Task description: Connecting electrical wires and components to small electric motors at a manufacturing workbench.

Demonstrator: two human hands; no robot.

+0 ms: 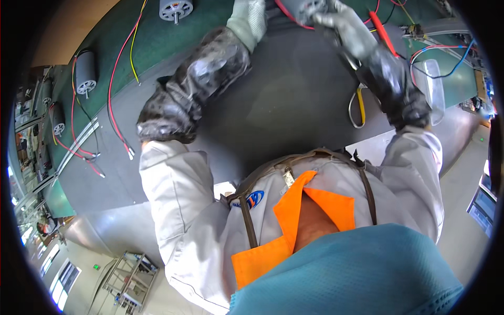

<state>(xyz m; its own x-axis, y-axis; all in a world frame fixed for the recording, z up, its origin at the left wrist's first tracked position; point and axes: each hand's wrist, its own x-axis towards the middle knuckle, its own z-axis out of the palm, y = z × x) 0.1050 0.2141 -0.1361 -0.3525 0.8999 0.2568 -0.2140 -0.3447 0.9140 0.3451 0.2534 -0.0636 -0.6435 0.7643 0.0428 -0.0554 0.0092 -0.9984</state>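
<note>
At the far edge of the head view, a grey cylindrical motor [303, 7] with a vented end lies partly out of frame, a red wire running beside it. My right hand [349, 29], in a pale work glove, has its fingers closed against the motor's right side. My left hand [248, 22], gloved the same way, is left of that motor; its fingertips are cut off by the picture's edge. A yellow-handled hand tool [360, 105] lies on the dark mat [283, 100], partly hidden by my right forearm. A red stick-like tool [383, 34] is beyond my right wrist.
Another motor [176, 9] stands at the far left of my left hand. More motors with wires, including a grey motor [85, 72], line the left side. Red and blue wires [446, 47] and a clear plastic box [434, 92] are at the right. A metal rack [131, 278] stands behind.
</note>
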